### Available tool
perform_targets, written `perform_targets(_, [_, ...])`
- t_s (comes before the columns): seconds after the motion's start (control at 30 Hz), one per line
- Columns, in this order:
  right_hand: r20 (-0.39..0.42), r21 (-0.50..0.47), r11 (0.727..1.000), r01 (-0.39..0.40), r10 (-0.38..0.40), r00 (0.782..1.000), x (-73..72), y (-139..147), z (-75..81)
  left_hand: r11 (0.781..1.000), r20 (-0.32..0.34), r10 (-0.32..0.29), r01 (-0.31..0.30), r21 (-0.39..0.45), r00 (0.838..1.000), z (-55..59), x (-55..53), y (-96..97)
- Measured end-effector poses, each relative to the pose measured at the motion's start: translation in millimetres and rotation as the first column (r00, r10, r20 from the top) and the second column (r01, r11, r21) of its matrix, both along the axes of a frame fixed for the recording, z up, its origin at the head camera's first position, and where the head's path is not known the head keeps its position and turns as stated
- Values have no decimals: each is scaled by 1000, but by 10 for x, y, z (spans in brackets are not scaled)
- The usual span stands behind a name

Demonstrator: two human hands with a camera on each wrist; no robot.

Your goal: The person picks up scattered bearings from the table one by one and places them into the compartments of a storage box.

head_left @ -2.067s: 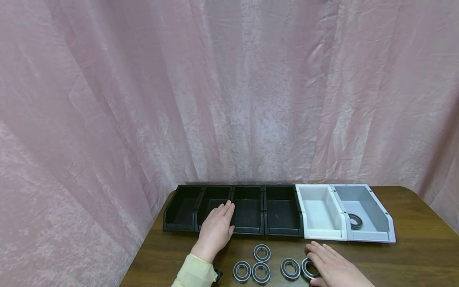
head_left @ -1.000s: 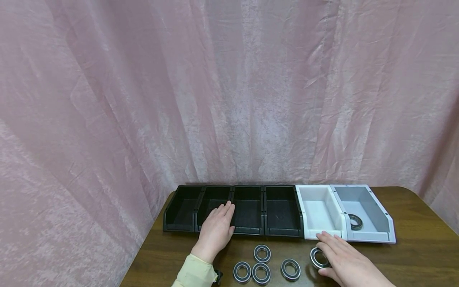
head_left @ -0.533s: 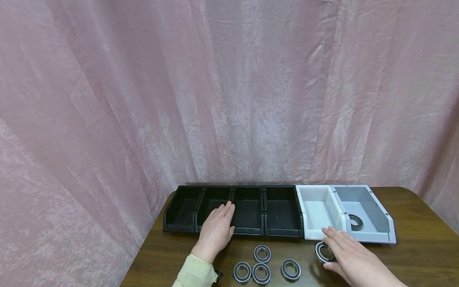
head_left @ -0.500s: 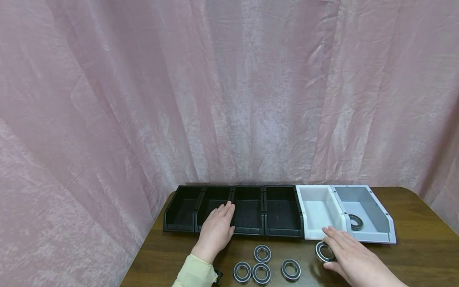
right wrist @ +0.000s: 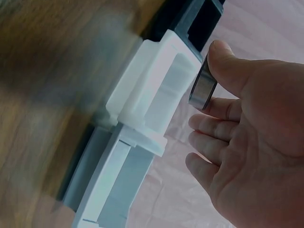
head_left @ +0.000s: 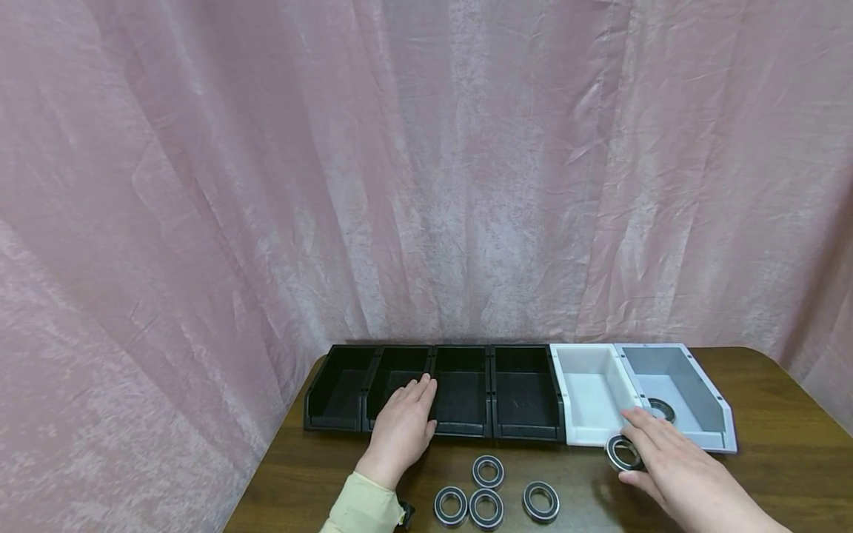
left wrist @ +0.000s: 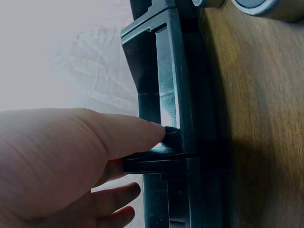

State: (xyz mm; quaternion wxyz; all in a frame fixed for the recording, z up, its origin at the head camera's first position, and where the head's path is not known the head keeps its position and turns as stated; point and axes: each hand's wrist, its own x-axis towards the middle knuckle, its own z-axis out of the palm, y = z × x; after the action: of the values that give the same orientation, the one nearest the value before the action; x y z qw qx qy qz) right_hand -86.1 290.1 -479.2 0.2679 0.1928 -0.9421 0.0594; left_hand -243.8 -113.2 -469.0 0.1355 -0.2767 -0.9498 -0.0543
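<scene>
My right hand (head_left: 680, 466) pinches a ball bearing (head_left: 624, 452) between thumb and forefinger, in the air near the front lip of the white bin (head_left: 595, 437). The right wrist view shows that bearing (right wrist: 203, 88) edge-on, with the other fingers loosely bent behind it. A second bearing (head_left: 662, 409) is in the grey bin (head_left: 706, 442), partly hidden by the right fingers. My left hand (head_left: 400, 429) rests over the black bins (head_left: 461, 428), fingers extended. In the left wrist view its thumb (left wrist: 137, 135) touches a bin's front part beside a divider.
Several more bearings lie flat on the wooden table (head_left: 293, 488): a group of three (head_left: 486, 508) in front of the black bins and a single bearing (head_left: 540, 502) to their right. The bins form one row before a pink curtain (head_left: 426, 185).
My right hand has lifted a bearing off the table from beside the single one and carried it right and forward to the white bin's front. The left hand has stayed put.
</scene>
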Motion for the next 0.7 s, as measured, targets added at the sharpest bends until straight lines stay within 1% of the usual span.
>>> perform_targets(0.13, [35, -8, 999, 47, -46, 998, 23, 38, 29, 1000, -2, 1, -1, 0, 1000, 1, 0, -1])
perform_targets(0.23, [1, -16, 999, 40, -40, 999, 22, 80, 32, 1000, -8, 1, -1, -2, 1000, -1, 0, -2])
perform_targets(0.37, [-77, -24, 1000, 5, -7, 997, -5, 142, 21, 1000, -15, 0, 0, -2, 1000, -3, 0, -4])
perform_targets(0.43, [-90, -22, 1000, 4, -6, 996, -15, 167, 15, 1000, -16, -1, 1, -4, 1000, -3, 0, -5])
perform_targets(0.7, [-50, -19, 998, 64, -65, 997, -34, 225, 29, 1000, -11, 3, -3, -7, 1000, -2, -1, -1])
